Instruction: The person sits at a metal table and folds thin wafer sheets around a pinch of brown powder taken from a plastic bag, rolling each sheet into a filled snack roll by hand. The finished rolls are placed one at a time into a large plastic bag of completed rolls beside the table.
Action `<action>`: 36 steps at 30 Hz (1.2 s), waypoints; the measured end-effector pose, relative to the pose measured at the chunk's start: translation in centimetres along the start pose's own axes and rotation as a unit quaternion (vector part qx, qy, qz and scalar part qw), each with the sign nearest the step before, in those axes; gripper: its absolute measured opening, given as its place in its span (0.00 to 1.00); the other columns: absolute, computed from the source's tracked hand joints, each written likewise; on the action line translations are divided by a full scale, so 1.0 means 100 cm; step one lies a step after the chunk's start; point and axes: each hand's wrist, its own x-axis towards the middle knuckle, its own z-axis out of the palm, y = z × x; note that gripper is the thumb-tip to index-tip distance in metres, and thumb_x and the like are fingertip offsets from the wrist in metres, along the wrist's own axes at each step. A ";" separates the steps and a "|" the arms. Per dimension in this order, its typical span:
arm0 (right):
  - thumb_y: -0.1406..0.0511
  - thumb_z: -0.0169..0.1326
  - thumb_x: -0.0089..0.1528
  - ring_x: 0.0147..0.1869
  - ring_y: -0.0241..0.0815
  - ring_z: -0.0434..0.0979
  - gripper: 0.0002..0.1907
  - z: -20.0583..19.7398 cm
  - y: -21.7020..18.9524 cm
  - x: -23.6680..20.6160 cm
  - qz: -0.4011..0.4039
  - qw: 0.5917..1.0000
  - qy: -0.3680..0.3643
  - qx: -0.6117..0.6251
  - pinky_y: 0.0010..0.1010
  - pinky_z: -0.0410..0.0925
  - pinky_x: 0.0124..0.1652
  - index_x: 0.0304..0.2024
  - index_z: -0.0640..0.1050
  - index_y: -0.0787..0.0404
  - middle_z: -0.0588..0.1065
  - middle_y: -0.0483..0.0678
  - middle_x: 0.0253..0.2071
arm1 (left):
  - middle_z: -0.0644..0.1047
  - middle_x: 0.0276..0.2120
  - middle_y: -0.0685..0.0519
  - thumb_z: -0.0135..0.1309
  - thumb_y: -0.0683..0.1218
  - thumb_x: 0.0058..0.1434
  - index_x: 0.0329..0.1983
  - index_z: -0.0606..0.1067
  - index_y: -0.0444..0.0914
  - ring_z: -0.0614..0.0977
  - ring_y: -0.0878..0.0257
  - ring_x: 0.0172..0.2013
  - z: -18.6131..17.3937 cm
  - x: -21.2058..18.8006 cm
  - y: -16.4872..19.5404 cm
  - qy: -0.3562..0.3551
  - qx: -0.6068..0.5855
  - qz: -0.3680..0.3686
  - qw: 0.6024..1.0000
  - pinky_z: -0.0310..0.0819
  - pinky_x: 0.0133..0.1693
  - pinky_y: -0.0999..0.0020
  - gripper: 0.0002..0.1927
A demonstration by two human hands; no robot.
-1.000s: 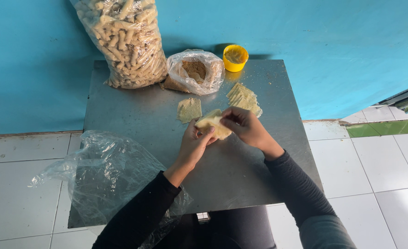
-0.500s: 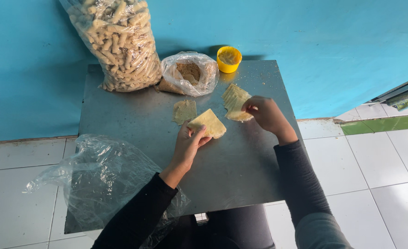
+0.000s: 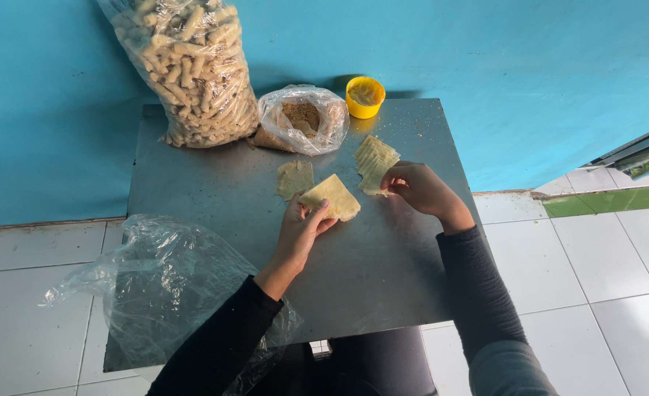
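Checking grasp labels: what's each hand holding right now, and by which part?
Left hand holds a pale yellow square sheet by its near lower corner. Right hand rests its fingertips on the near edge of the sheet stack; whether it grips one cannot be told.

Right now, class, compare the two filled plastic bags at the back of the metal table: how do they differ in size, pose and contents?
The tall bag stands upright and is much bigger; the small bag slumps low beside it. The tall bag is packed with pale stick-shaped snacks; the small bag holds brown crumbs. The tall bag leans against the blue wall; the small bag sits next to the yellow cup. Both are clear plastic, resting on the metal table.
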 end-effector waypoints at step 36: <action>0.67 0.54 0.70 0.39 0.28 0.70 0.05 0.051 -0.055 -0.005 -0.020 0.942 -0.019 0.335 0.24 0.67 0.38 0.45 0.76 0.62 0.73 0.39 0.36 | 0.73 0.55 0.48 0.55 0.46 0.67 0.62 0.64 0.32 0.80 0.64 0.52 -0.002 0.005 -0.011 -0.018 0.030 0.035 0.999 0.80 0.52 0.68 0.24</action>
